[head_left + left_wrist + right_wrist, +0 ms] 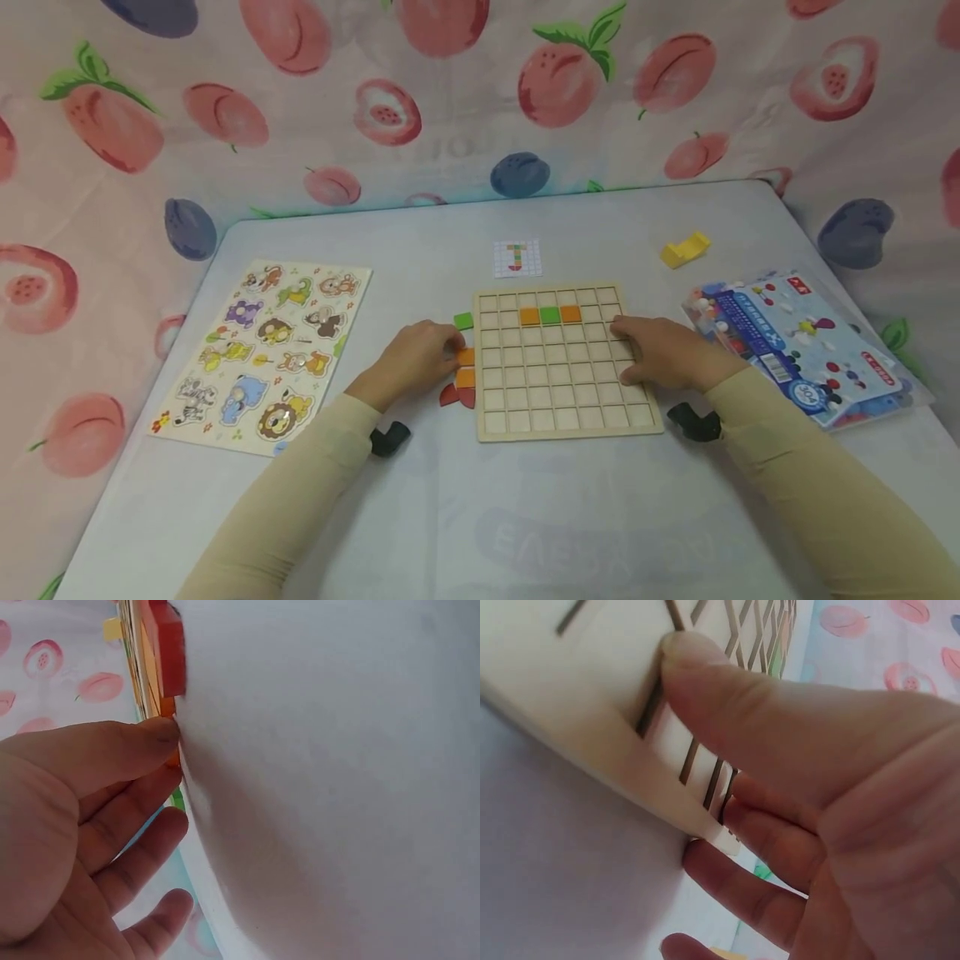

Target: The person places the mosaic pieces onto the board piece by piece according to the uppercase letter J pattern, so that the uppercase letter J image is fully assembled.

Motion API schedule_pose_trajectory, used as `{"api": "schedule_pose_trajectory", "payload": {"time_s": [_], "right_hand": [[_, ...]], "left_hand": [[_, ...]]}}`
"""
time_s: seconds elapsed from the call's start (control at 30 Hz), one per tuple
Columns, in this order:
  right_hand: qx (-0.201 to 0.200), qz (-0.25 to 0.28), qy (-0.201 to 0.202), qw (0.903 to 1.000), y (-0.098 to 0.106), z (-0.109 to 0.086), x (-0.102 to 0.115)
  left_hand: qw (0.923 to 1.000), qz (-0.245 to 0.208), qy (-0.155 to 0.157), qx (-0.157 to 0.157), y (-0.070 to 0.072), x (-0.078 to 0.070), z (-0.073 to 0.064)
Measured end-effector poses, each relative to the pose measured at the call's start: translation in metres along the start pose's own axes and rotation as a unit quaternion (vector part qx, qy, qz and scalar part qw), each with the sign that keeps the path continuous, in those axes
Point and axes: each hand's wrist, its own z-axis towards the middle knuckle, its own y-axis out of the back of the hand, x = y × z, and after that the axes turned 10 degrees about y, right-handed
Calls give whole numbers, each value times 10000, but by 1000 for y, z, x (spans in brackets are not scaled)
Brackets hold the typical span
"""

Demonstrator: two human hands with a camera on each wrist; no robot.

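A square wooden grid board (558, 398) lies before me, with an orange tile (530, 316), a green tile (550, 315) and another orange tile (571, 314) in a row near its top. Just off its left edge are a loose green tile (463, 321), orange tiles (466, 379) and red rounded pieces (448, 395). My left hand (416, 358) pinches an orange tile (173, 759) there between thumb and forefinger, its other fingers loosely bent. At the board's right edge, my right hand (663, 350) rests thumb and fingertips on the wood, fingers relaxed.
Behind the board lies a small pattern card (517, 258) with a coloured figure. An animal puzzle board (262, 358) is at left. To the right are a yellow plastic piece (686, 250) and a blue-and-white packet (813, 346). Fruit-printed cloth (450, 100) hangs behind the table.
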Motion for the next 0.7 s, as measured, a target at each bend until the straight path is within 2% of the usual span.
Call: {"api": "schedule_pose_trajectory", "payload": {"time_s": [0.27,0.43,0.7], "right_hand": [[6,-113,3,9999,-1,1,1],[39,-173,-99,9998,1,3,3],[-23,-208,-96,9997,4,4,4]], "left_hand": [[9995,-70,-191,-242,5,3,-1],[9993,-158,-198,-266,12,-1,0],[9996,-240,-68,144,14,-18,9]]}}
